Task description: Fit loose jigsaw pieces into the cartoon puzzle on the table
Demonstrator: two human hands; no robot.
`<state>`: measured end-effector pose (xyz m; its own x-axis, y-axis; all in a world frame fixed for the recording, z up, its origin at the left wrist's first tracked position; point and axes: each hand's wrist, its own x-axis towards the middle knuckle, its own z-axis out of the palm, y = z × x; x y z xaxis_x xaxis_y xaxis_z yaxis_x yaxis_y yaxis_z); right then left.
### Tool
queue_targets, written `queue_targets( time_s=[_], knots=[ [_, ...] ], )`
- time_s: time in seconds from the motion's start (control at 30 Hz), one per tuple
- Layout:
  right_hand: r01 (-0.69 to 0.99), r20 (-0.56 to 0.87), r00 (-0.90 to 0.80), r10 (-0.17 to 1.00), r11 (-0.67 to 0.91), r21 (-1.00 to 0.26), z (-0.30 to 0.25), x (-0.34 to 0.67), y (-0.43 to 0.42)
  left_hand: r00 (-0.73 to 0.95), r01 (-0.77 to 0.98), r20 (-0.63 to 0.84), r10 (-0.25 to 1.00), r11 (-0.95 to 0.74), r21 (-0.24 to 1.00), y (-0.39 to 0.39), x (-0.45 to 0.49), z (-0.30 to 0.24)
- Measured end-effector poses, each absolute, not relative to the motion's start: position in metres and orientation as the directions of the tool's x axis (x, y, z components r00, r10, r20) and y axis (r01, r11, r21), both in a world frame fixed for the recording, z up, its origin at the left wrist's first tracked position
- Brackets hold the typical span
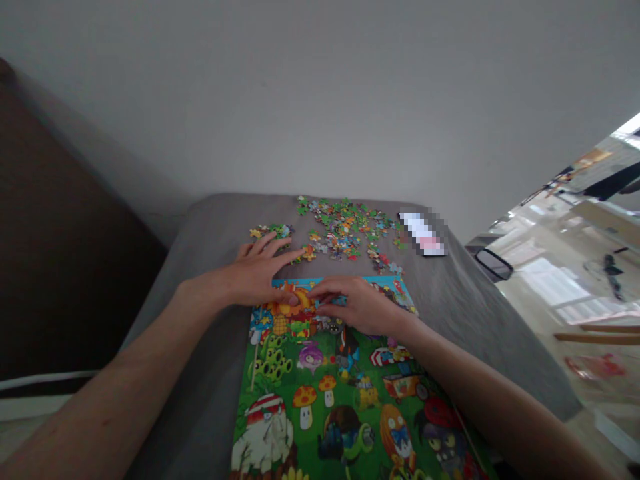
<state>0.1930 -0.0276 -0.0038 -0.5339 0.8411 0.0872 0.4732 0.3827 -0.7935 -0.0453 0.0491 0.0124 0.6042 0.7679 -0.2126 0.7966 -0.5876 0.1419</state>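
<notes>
A colourful cartoon puzzle board lies in front of me, green over most of it with a light blue strip at the far edge. Across its far left corner reaches my left hand, fingers spread. The thumb of that hand rests on an orange part of the picture, while the other fingertips lie near a small group of loose pieces. Just to the right, my right hand has its thumb and index finger brought together at a small puzzle piece on the board, mostly covered by the fingertips.
Beyond the board, a heap of loose puzzle pieces spreads over the grey cloth. A lit phone, blurred out, lies right of the heap. A pale wall rises behind; a dark panel stands at left.
</notes>
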Motion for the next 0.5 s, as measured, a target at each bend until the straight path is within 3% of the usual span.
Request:
queue_targets(
  time_s=[0.5],
  knots=[
    [0.541, 0.166, -0.61, 0.775, 0.56, -0.627, -0.0112, 0.192, -0.0342, 0.617, 0.787, -0.165, 0.769, -0.6, 0.144, 0.0519, -0.0493, 0.0063]
  ],
)
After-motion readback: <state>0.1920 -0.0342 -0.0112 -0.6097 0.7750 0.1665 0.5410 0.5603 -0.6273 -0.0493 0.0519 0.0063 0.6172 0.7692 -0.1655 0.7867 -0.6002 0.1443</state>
